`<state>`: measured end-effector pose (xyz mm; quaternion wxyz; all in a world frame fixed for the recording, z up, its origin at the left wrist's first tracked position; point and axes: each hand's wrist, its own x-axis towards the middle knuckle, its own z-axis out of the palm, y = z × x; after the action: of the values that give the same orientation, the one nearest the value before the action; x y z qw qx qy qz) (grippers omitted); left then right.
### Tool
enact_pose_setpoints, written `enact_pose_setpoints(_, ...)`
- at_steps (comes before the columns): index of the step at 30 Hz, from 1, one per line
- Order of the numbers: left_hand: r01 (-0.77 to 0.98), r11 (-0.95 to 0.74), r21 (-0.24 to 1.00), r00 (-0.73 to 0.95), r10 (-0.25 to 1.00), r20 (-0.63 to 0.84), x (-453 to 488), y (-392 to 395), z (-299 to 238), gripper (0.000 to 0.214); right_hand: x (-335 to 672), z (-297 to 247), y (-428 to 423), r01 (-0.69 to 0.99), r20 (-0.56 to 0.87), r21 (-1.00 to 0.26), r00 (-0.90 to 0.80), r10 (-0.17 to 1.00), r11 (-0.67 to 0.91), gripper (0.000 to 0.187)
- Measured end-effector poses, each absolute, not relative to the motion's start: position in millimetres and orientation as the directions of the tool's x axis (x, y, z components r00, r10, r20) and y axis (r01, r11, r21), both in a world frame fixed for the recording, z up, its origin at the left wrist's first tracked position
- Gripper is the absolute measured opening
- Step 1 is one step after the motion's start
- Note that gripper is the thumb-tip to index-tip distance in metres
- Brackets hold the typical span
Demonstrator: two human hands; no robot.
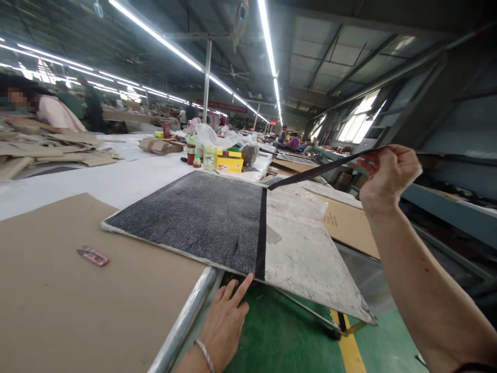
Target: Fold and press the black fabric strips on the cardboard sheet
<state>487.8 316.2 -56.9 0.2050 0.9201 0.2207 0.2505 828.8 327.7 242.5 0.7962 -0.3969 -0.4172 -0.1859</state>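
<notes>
You've got two bare hands in view, so one left hand (224, 321) and one right hand (392, 173), plus one bracelet (205, 355). I count one dark gray panel (190, 220), one pale board (306, 254), one pair of pink snips (95, 256) and one yellow box (229, 162). One raised black strip (318, 170), one black edge band (261, 235); can't tell if that's really one piece. Several co-workers (60, 113) too, way too blurry for you to get an exact number.

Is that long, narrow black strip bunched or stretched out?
Stretched out: the strip runs nearly straight from the right hand toward the dark grey textured sheet.
</notes>
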Motion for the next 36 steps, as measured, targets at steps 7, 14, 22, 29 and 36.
enact_pose_setpoints(7,0.211,-0.566,0.797,0.607,0.715,0.347,478,311,-28,0.024,699,249,330,0.604,0.896,-0.440,0.243,0.373,0.665,0.012)
enact_pose_setpoints(14,-0.100,-0.159,0.982,0.197,0.965,0.176,365,313,56,0.044,524,183,334,0.633,0.445,-0.527,-0.363,0.819,0.567,0.006)
enact_pose_setpoints(22,-0.060,-0.084,0.995,-0.347,0.936,0.058,228,265,59,0.051,365,129,329,0.464,0.276,-0.530,-0.697,0.662,0.710,0.018)
enact_pose_setpoints(29,-0.010,0.019,1.000,-0.542,0.840,-0.021,133,209,31,0.039,264,86,291,0.228,0.223,-0.588,-0.877,0.426,0.776,0.024)
enact_pose_setpoints(36,-0.029,0.107,0.994,-0.656,0.748,-0.100,81,150,25,0.035,198,79,283,0.133,0.249,-0.742,-0.856,0.454,0.657,0.029)
